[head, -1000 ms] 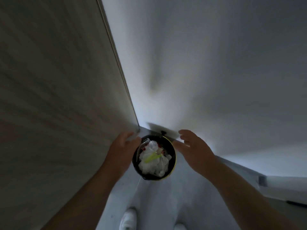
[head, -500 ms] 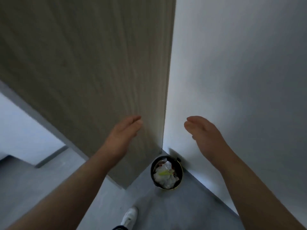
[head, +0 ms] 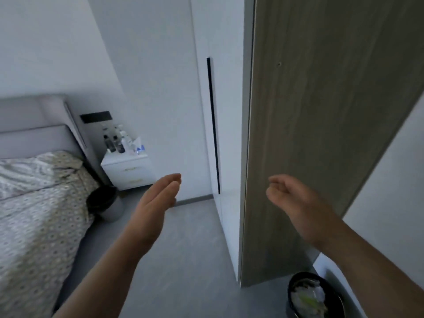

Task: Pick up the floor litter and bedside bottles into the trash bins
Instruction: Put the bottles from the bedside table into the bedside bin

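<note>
Neither grip holds anything: the left hand is flat with fingers together, the right hand loosely curled, both free for the next pickup. The bottles stand on the nightstand, the surface just beside the bed. A grey bin sits below the nightstand; a black bin holding litter sits well apart from it.

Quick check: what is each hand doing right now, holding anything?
Left hand: open, fingers straight, empty.
Right hand: open, fingers loosely curled, empty.
</note>
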{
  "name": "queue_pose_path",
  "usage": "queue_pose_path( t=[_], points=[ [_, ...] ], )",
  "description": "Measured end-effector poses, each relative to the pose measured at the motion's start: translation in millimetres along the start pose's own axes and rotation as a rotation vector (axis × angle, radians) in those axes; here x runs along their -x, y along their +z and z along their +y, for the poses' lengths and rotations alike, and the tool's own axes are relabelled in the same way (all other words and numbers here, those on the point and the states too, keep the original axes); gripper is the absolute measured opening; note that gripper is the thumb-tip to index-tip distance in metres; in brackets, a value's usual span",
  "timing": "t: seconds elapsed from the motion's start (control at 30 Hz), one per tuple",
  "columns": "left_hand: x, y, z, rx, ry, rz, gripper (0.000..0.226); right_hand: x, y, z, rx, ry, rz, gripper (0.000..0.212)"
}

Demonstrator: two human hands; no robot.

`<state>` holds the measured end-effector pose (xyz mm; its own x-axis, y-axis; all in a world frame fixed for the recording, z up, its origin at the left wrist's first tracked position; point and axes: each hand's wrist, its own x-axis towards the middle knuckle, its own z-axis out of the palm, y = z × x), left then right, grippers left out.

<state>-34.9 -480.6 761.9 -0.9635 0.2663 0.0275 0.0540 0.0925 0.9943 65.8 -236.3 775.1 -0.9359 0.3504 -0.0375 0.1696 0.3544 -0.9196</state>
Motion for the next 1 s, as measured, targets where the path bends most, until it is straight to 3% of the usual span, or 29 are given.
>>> queue_pose_path(
  t=[0.3,0.43,0.57,0.67,0.77,0.83,0.93,1.0],
  points=[
    [24,-201,2,0.029,0.080,0.318,0.087,-38,165,-72,-0.025,-0.089,-0.198,0.023],
    [17,-273,3,0.078,0.103,0.386,0.072,-61,247,-114,-0.024,-0.104,-0.242,0.024],
    [-9,-327,-6,0.116,0.119,0.374,0.079,-89,316,-149,-0.010,-0.123,-0.276,0.026],
    [-36,-351,-13,0.126,0.119,0.337,0.055,-114,353,-167,0.008,-0.129,-0.293,0.021],
    [-71,-370,-26,0.124,0.094,0.331,0.048,-145,381,-179,0.009,-0.124,-0.315,0.015],
    [-101,-382,-38,0.157,0.069,0.318,0.053,-173,396,-184,0.011,-0.125,-0.329,0.015],
    [-152,-402,-58,0.119,0.045,0.306,0.080,-228,422,-191,0.007,-0.125,-0.340,0.016],
    [-192,-412,-64,0.114,0.005,0.327,0.074,-272,440,-196,-0.002,-0.134,-0.348,0.018]
  ],
)
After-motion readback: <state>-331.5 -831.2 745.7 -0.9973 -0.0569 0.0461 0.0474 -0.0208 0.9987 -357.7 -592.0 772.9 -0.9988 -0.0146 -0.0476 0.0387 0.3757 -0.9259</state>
